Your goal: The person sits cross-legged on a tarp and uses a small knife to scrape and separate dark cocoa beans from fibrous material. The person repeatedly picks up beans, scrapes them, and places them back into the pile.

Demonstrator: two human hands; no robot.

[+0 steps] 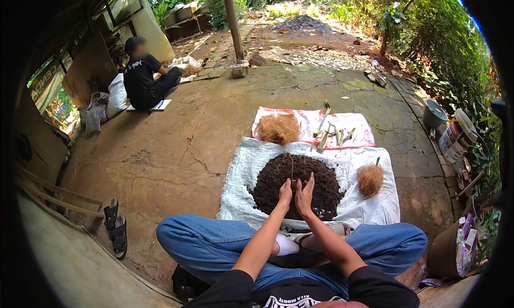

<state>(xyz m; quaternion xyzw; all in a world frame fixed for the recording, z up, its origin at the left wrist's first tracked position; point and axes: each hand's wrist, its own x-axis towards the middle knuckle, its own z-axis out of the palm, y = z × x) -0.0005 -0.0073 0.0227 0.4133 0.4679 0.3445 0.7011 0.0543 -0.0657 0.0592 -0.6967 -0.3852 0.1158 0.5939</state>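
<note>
A mound of dark soil [269,187] lies on a white woven sack [237,179] in front of my crossed legs. My left hand [285,192] and my right hand [304,193] are over the near middle of the mound, palms facing each other with a narrow gap. A thin stem [292,167] rises just beyond my fingertips; whether the left fingers touch it, and what lies between the palms, I cannot tell. A ball of brown fibre [370,180] with a short stalk rests on the sack's right part. Beyond, loose brown fibre [278,128] and several cut plant pieces [339,136] lie on red-edged white sheets [363,125].
A person [144,79] in dark clothes sits at the upper left beside filled sacks [117,93]. A wooden post [233,24] stands ahead. Buckets [434,113] line the right edge, with a rubbish-filled container [443,247] nearer. Black sandals [116,231] lie at left on the cracked concrete floor.
</note>
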